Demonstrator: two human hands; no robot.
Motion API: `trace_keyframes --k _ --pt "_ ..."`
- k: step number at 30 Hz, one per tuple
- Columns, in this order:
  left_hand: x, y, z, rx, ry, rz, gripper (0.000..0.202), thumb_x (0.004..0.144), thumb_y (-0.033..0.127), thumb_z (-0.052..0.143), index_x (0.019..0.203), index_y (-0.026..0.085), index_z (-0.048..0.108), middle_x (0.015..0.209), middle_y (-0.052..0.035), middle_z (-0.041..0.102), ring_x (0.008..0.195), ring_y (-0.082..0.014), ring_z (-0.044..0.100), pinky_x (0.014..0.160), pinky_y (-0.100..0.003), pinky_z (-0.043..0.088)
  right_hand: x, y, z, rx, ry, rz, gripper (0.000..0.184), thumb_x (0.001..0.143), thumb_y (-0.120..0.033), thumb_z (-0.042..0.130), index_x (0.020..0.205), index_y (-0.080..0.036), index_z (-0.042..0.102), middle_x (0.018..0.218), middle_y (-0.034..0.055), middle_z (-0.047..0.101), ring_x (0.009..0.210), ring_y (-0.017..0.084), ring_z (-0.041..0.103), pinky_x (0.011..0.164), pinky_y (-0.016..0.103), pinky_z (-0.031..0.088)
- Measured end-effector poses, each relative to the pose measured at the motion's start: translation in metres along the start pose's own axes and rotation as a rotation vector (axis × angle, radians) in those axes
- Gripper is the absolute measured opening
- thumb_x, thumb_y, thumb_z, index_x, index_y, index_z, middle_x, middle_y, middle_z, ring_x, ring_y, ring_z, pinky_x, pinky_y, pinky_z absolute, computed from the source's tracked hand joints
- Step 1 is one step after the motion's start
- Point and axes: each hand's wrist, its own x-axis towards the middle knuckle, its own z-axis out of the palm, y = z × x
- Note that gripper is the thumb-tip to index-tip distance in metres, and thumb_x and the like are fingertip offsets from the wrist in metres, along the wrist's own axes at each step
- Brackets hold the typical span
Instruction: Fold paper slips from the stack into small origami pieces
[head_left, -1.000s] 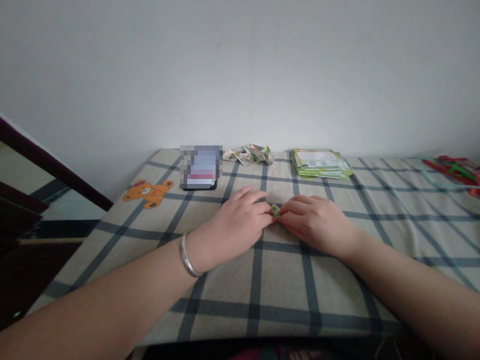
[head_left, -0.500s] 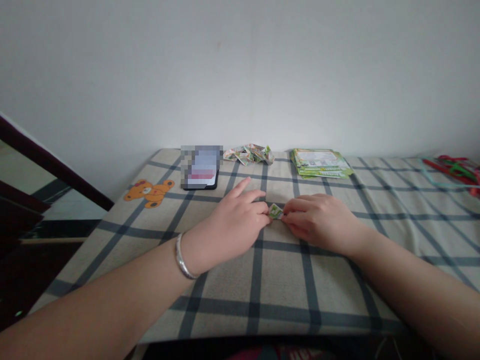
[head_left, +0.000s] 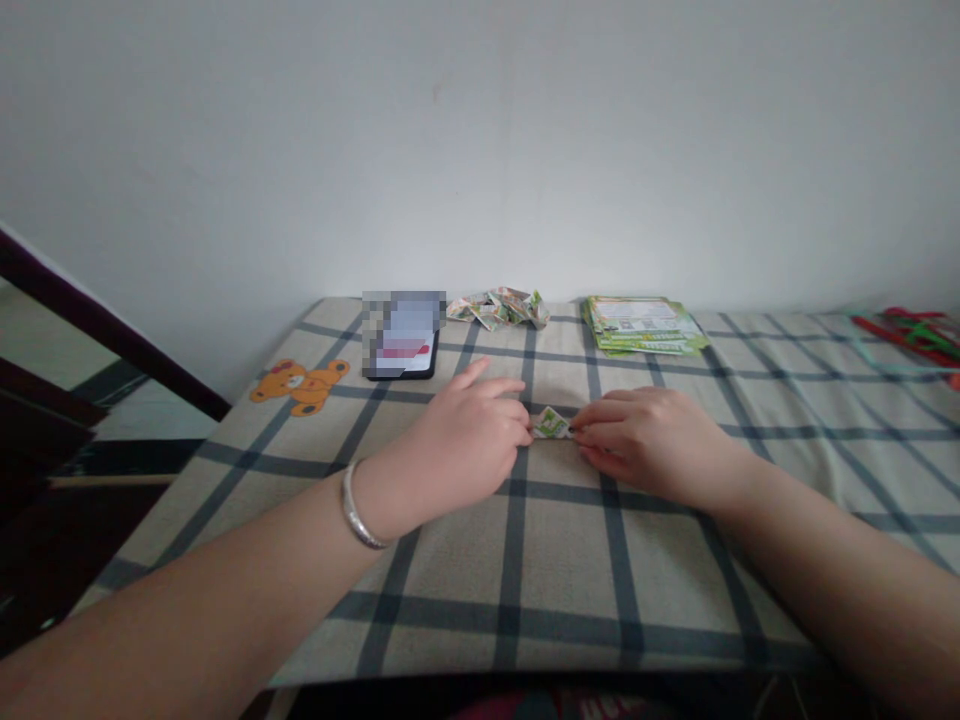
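A small folded piece of green-and-white printed paper lies low over the checked tablecloth, between my two hands. My left hand, below a silver bangle, pinches the paper's left end with thumb and fingertips; its outer fingers are stretched away. At the right end, the closed fingers of my right hand pinch the paper. The fingertips partly hide both ends.
A phone lies at the back left, beside a crumpled-looking chain of folded paper. Green printed sheets are stacked at the back right. Red and green items sit at the far right. A bear picture is on the left.
My hands have moved slightly apart, left hand to the left and right hand to the right. More of the folded paper shows between them, and it looks flatter and wider.
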Motion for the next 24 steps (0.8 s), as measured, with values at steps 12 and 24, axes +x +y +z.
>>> trace_keyframes --k 12,24 --pt "0.0 -0.001 -0.001 -0.065 0.005 -0.03 0.022 0.084 0.013 0.053 0.088 0.021 0.073 0.1 -0.0009 0.072 0.116 -0.024 0.056 0.109 -0.051 0.032 0.001 -0.002 0.003 -0.005 -0.054 0.049 0.015 0.086 -0.021 0.057 0.083 -0.019 0.071 0.087 0.0041 0.071 0.077 0.017 0.064 0.067 0.028 0.044" --pt "0.002 0.006 0.009 -0.061 0.105 -0.116 0.014 0.079 0.011 0.054 0.075 0.018 0.066 0.087 -0.0037 0.068 0.111 -0.0231 0.056 0.115 -0.052 0.023 0.011 -0.012 0.014 -0.119 -0.023 0.108 0.017 0.091 -0.025 0.049 0.086 -0.018 0.064 0.082 0.0033 0.067 0.079 0.019 0.06 0.067 0.031 0.04"
